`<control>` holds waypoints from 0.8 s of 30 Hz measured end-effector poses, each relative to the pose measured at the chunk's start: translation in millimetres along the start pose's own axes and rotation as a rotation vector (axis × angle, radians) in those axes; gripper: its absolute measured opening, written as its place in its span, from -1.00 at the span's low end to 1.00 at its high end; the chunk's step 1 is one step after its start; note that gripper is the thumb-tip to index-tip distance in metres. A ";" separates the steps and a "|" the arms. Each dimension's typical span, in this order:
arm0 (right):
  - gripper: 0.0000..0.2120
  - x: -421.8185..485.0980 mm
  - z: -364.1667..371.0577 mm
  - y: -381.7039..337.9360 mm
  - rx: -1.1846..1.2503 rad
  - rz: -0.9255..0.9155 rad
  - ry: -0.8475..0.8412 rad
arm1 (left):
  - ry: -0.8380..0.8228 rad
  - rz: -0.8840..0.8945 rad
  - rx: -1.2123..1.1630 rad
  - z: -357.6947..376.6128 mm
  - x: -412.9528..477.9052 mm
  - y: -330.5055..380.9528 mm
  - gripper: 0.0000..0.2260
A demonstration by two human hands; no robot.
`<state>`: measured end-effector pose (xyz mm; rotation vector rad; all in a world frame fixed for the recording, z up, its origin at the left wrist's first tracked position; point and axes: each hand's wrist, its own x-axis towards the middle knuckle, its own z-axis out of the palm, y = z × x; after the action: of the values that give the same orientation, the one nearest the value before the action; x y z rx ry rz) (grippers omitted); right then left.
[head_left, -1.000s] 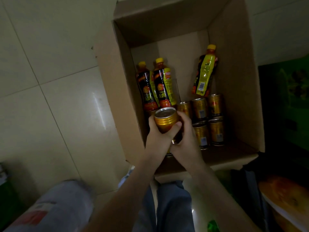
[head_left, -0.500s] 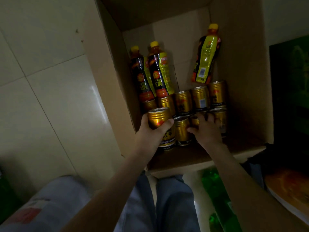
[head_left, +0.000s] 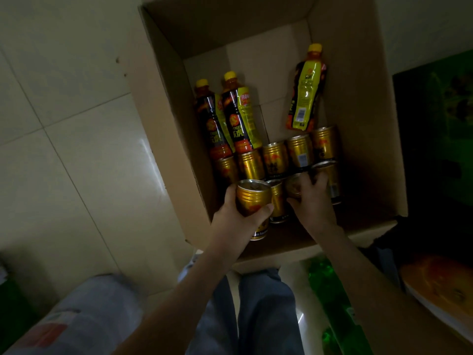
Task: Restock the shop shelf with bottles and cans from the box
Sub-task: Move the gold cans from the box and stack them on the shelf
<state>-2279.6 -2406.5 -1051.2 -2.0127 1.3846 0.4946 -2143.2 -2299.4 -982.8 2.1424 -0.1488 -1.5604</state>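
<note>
1. The step in hand is unloading: cans are being taken out of the box (head_left: 163, 129), which stands open on the floor (head_left: 76, 149) in front of the person's knees.
2. The left hand (head_left: 238, 221) grasps a can (head_left: 253, 201), thumb and fingers curled round its body. The can is upright and raised over the near left corner of the box.
3. The right hand (head_left: 313, 203) is down inside the box on a second can (head_left: 294, 187) in the near row, with the thumb on one side and the fingers over its far rim. In this dim light I cannot tell whether it has closed its grip or is only touching.
4. Much stock remains in the box. More cans (head_left: 275, 157) lie packed in two rows. Behind them two bottles (head_left: 238, 116) lie side by side at the left, and a third bottle (head_left: 305, 93) lies apart by the right wall.
5. The shelf is not in view.
6. Next, I judge, the right hand must close firmly round the second can and lift it straight up, since its neighbours touch it on both sides. Then both cans go to the shelf together, which calls for a turn away from the box.
</note>
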 end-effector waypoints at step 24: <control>-0.37 -232.3 -306.3 -166.5 1.440 0.001 0.025 | -0.325 0.241 -0.189 -166.1 -256.5 195.3 -0.46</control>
<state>-2227.1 -2417.0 -635.6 -0.8056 1.1502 -0.4702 -2041.3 -2326.0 -635.8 1.6509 -0.3396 -1.6918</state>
